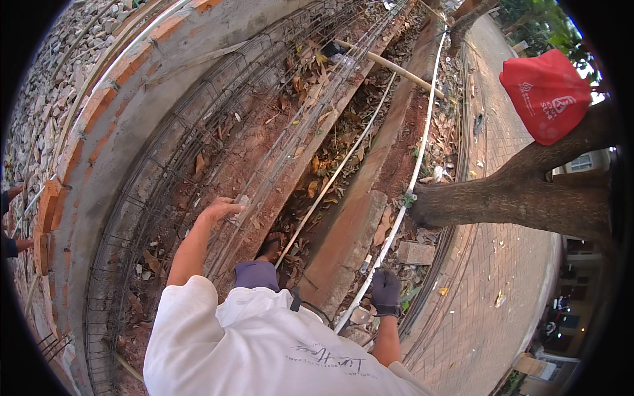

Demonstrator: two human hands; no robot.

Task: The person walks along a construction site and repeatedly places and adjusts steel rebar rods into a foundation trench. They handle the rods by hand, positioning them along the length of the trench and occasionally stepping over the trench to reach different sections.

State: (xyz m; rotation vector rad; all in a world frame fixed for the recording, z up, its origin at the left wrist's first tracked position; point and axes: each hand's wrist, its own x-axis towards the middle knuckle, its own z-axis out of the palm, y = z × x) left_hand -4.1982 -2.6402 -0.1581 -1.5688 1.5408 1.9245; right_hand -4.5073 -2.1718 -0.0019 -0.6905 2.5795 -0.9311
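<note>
My bare left hand (223,208) reaches over the thin steel rods (254,191) along the trench's left edge. Its fingers are stretched out, close to a small pale lump (244,200); whether they touch it I cannot tell. My right hand (386,290), in a dark glove, is curled into a fist just right of the long white pipe (396,228). Anything inside that fist is hidden. A short pale cylinder (365,264) lies across the pipe from it. My foot (271,247) is down in the leaf-strewn trench, beside a thin pale rod (330,181).
Tied rebar cages (165,158) curve along a brick-topped wall (105,148) on the left. A wooden pole (403,71) spans the trench. On the right stand a tree trunk (508,201) with a red bag (547,98) and brick paving (489,284). Another person's hands (24,245) show far left.
</note>
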